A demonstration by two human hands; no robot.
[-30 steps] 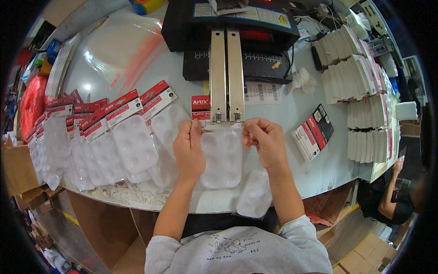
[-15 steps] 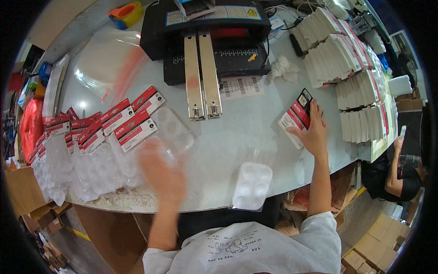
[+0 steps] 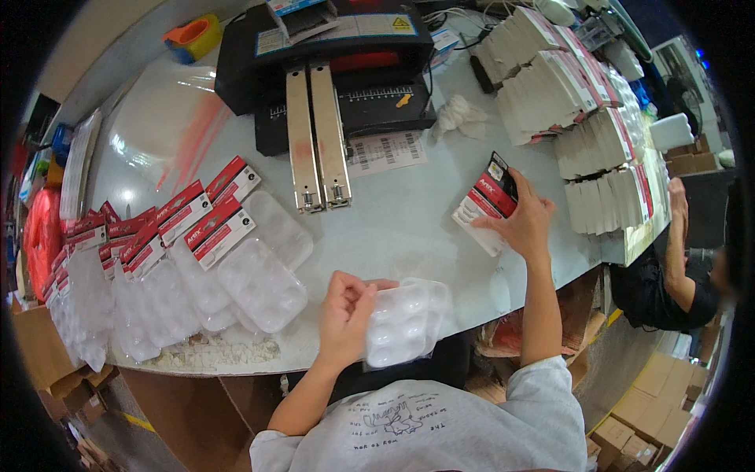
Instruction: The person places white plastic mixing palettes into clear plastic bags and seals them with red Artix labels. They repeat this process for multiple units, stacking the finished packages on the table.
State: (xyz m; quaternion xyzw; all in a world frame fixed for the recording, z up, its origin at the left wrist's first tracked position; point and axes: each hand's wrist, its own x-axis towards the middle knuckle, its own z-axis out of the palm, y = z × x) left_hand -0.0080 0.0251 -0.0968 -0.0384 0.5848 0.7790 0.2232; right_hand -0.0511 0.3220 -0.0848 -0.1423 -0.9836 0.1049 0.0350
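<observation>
At the table's front edge my left hand [image 3: 344, 318] pinches the edge of a clear plastic bag, which holds a white plastic palette tray [image 3: 393, 334] with round wells. To the right, my right hand [image 3: 525, 220] grips a red, black and white header card [image 3: 486, 206], thumb on its near side and fingers curled over its right edge. Left of my left hand lies a spread of bagged palette trays [image 3: 263, 285], overlapping each other, with red and white header cards [image 3: 220, 233] across their tops.
A black machine [image 3: 330, 63] with two metal bars reaching forward stands at the back. Stacks of cards [image 3: 598, 157] line the right side. Clear bags [image 3: 161, 126] lie back left, near a tape roll [image 3: 193, 39]. Another person [image 3: 668, 275] is at the far right.
My left hand has moved right from the bagged pile to the tray at the front edge and grasped its bag. My right hand's fingers have curled round the card.
</observation>
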